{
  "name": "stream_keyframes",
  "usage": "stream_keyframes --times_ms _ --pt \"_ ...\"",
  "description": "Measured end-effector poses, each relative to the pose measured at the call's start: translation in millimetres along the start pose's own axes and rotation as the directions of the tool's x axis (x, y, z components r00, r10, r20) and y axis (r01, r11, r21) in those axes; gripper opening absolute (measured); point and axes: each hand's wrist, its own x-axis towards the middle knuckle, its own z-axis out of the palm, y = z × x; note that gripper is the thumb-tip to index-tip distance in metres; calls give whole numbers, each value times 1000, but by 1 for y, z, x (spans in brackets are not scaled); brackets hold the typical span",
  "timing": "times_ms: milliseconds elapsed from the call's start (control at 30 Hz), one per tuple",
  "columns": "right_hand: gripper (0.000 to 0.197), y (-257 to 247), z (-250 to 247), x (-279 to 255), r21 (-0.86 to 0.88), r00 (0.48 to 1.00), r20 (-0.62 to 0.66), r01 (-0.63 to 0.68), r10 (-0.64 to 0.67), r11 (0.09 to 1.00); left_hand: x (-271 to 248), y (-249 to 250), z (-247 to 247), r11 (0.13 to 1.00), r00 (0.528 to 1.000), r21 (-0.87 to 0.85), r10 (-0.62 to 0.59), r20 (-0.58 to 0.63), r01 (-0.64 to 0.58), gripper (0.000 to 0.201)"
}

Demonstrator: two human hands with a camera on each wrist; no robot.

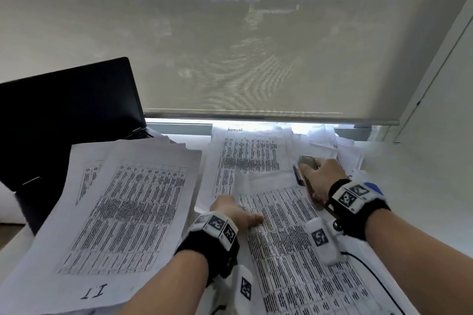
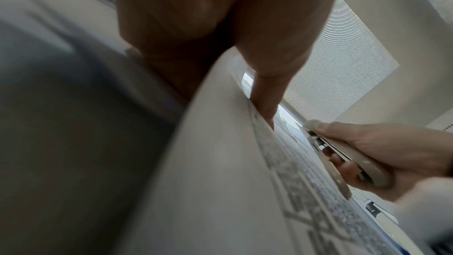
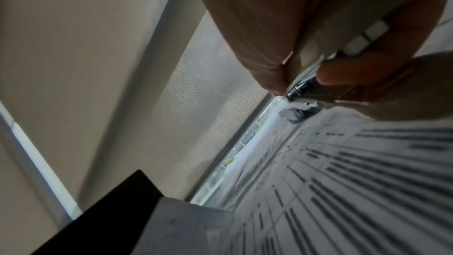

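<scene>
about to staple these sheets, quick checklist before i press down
1. Right hand grips the stapler: ok.
2. Left hand holds the printed sheets, thumb on top: ok.
3. Left hand is apart from the stapler: ok.
4. Sheet corner sits inside the stapler's mouth: cannot tell, the right hand hides it.
5. Sheet edges are squared up: cannot tell.
6. Other stack marked IT lies away from the stapler: ok.
</scene>
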Motion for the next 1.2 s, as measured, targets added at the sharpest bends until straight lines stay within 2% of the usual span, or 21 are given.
stream_keyframes --times_ms 200,333,467,567,633,700,800,967,1033,1100,1200 --pt "36 18 -21 -34 -72 997 -24 77 -79 994 -2 -1 2 999 1000 -43 9 -9 -10 48" --pt "32 24 -32 -61 41 995 -8 104 -104 994 -11 1 2 999 999 -29 28 -38 -29 50" --pt "29 35 -49 -99 105 988 7 151 -153 983 -29 3 3 993 997 -91 64 -52 -69 37" --pt "21 50 -69 -134 138 989 12 142 -145 980 -48 -1 6 985 986 -84 143 -86 -150 28" --pt "14 66 -83 -157 173 995 -13 100 -99 980 -66 -5 11 971 967 -47 227 -117 -234 18" --pt "17 87 -98 -181 213 999 -28 37 -31 976 -87 -10 18 948 940 -70 295 -170 -310 18" --pt "34 118 -121 -221 189 999 -11 -41 44 981 -115 -10 30 911 919 -183 328 -218 -369 20" --pt "57 184 -130 -292 141 985 51 -170 165 975 -152 6 40 863 878 -200 418 -234 -464 23" --pt "62 212 -126 -310 92 970 55 -241 237 966 -163 13 42 853 869 -194 444 -219 -484 22" --pt "59 241 -116 -319 -48 938 56 -339 341 940 -170 18 45 843 860 -196 462 -215 -502 21" --pt "37 271 -106 -334 -274 865 161 -424 476 863 -185 28 48 816 825 -169 506 -253 -553 20"
